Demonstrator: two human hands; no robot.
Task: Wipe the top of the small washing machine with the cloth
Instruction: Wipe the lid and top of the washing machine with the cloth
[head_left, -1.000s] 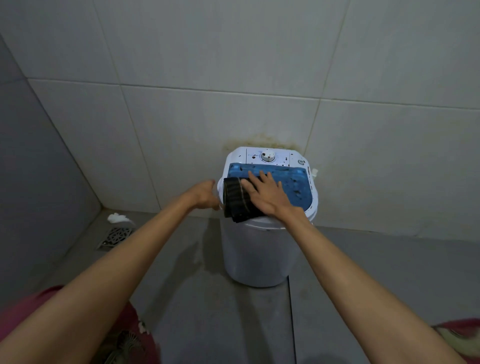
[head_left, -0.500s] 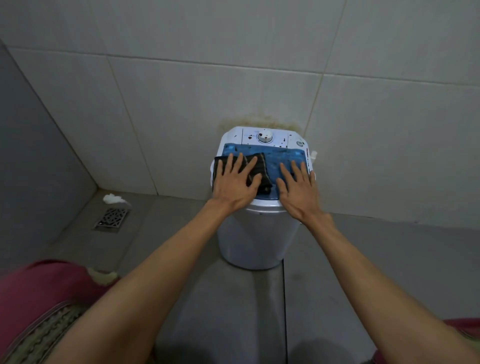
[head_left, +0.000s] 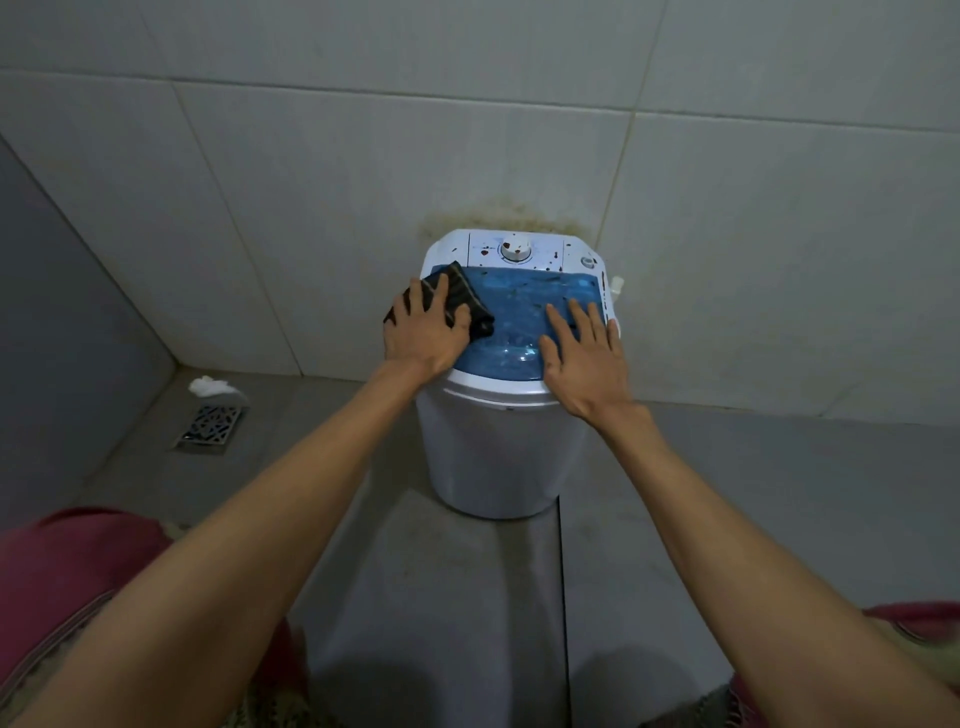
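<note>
Tiled floor (head_left: 779, 519): one washing machine (head_left: 493, 447); left hand (head_left: 426, 332) flat on one cloth (head_left: 465, 293); right hand (head_left: 584, 358) spread, empty.

A home bathroom or wash area is shown. Large pale tiles (head_left: 363, 171) are seen on the walls, and grey tiles are laid on the floor (head_left: 441, 597). A metal floor drain (head_left: 209, 427) is set near the left corner, and a small washing machine (head_left: 501, 415) is stood against the stained back wall.

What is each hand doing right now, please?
Left hand: open, flat, pressing the cloth.
Right hand: open, flat on the washing machine lid, empty.
</note>
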